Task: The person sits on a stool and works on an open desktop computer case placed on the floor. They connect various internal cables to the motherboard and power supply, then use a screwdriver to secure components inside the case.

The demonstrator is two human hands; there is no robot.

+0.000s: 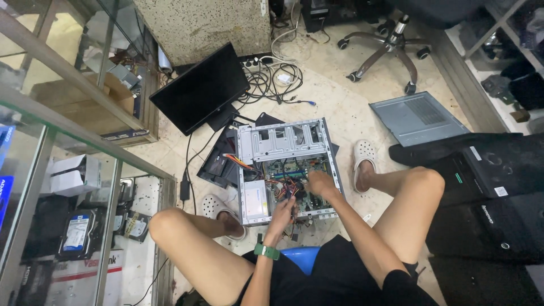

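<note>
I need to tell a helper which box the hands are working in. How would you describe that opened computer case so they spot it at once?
Start from the black monitor lying on the tiled floor; just right of it and nearer the seated person lies the opened computer case, between two white clogs. Both hands, left hand and right hand, reach into it. Unlike the closed black towers at right, it is silver, with its circuit board and coloured wires exposed.

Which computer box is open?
The grey case lying on the floor between the feet is open, with both hands inside. The black towers on the right stay closed.
</note>
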